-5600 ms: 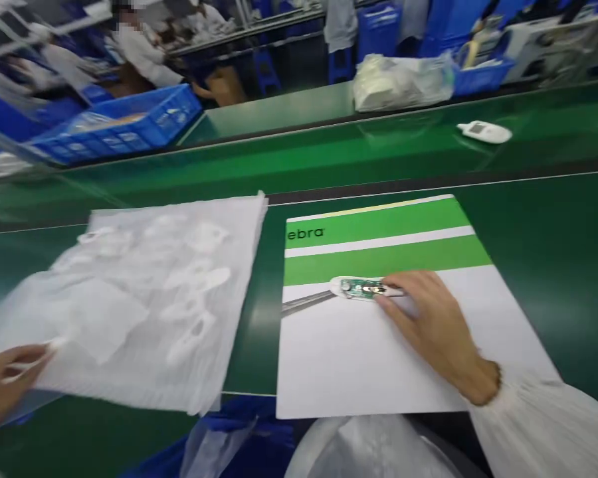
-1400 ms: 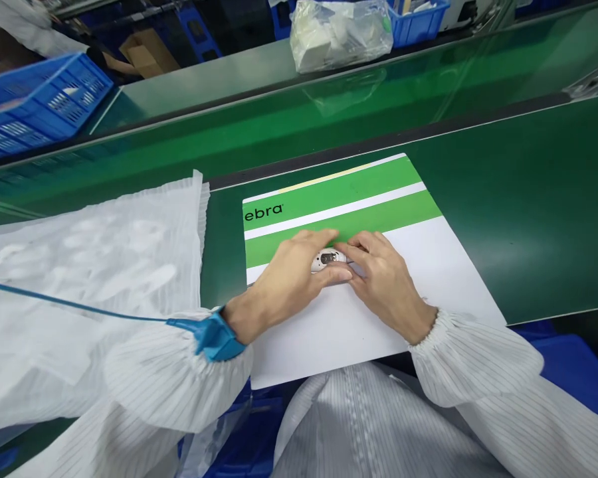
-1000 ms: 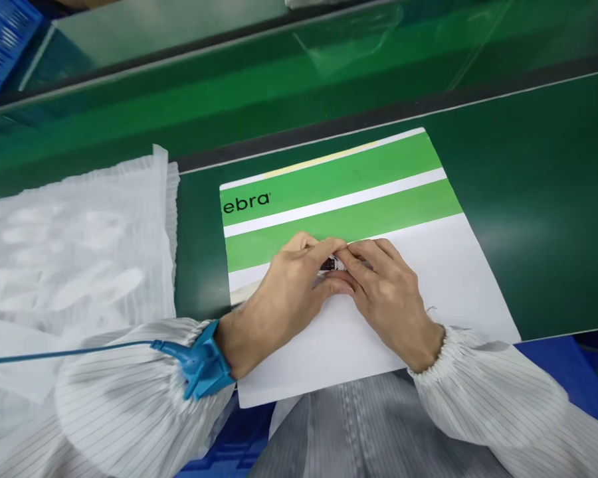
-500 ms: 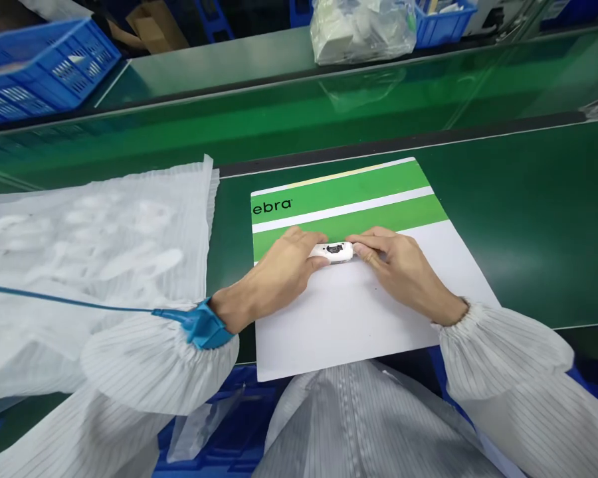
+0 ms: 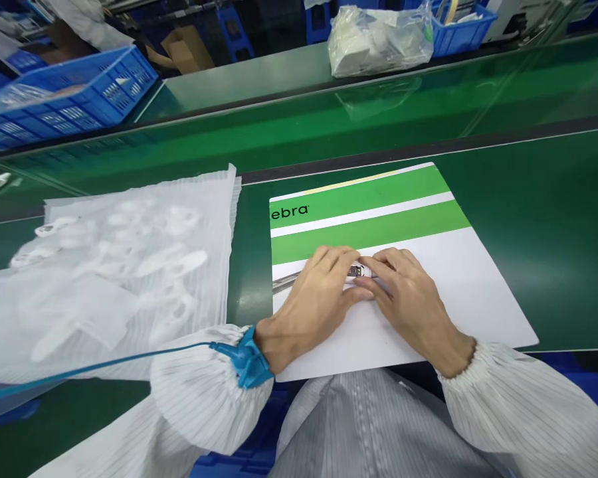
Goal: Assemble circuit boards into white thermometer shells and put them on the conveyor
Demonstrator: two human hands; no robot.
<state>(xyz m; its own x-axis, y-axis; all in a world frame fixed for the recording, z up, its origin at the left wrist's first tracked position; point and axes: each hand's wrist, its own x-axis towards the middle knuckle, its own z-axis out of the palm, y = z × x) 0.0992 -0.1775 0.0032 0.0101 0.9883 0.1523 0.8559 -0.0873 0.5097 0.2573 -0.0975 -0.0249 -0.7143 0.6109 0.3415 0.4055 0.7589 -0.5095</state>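
Note:
My left hand and my right hand meet over a small white device that lies on a green and white card. Fingers of both hands are curled and pressed on the device, which is mostly hidden; only a sliver with a dark window shows between the fingertips. A pair of metal tweezers lies on the card just left of my left hand. A blue wrist strap with a blue cord sits on my left wrist.
A clear plastic bag with several white shell parts lies on the green table to the left. Beyond runs a green conveyor belt. A blue crate stands far left, and a bag of white parts at the back.
Both hands have closed in more tightly over the device, which now shows less. The view has shifted so that the card sits a little further right and lower.

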